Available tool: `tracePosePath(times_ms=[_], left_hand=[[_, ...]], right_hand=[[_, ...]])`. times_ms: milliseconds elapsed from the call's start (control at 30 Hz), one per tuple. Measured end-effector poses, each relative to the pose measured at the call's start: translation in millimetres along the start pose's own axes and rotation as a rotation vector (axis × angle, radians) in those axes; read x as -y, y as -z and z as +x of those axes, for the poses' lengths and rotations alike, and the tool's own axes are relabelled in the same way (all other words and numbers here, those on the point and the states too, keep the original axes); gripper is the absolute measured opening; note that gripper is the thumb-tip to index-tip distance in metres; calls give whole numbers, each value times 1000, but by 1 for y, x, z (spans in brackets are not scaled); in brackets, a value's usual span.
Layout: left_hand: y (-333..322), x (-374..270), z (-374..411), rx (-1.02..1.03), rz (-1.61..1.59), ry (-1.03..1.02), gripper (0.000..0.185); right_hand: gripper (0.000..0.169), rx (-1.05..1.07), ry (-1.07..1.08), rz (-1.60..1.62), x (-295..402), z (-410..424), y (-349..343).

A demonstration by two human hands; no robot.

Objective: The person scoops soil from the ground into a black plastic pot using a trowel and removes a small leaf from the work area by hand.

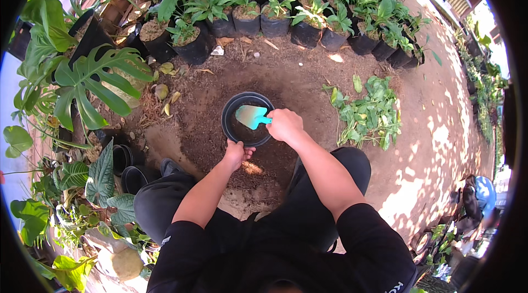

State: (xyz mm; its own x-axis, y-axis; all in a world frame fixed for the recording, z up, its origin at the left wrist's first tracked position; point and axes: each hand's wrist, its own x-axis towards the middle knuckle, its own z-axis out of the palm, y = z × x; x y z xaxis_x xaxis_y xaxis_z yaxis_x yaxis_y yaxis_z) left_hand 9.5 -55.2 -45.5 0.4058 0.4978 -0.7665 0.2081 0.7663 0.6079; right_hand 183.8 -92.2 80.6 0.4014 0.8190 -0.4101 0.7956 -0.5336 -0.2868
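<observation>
A round black plastic plant pot (226,121) stands on dark loose soil (202,144) between my feet. Dark soil shows inside it, though the blade above hides part. My right hand (285,124) grips the handle of a turquoise hand trowel (252,116) at the pot's right rim. The trowel's blade, smeared with brown soil, lies over the pot's opening and points left. My left hand (236,154) holds the near rim of the pot, thumb at the edge and fingers below it.
Uprooted leafy green cuttings (369,113) lie on the ground to the right. Several potted plants in black grow bags (274,24) line the far side. At left are a monstera leaf (93,82) and empty black pots (134,178). Stones (123,262) sit at lower left.
</observation>
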Motion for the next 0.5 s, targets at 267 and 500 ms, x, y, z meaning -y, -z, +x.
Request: tracePosePath(times_ms=[267, 500], left_hand=[[-2, -13, -4, -278, 368, -95, 24], [9, -14, 3, -350, 380, -210, 23]], right_hand=[[27, 26, -127, 76, -8, 0, 9], [24, 72, -97, 164, -6, 2, 17]])
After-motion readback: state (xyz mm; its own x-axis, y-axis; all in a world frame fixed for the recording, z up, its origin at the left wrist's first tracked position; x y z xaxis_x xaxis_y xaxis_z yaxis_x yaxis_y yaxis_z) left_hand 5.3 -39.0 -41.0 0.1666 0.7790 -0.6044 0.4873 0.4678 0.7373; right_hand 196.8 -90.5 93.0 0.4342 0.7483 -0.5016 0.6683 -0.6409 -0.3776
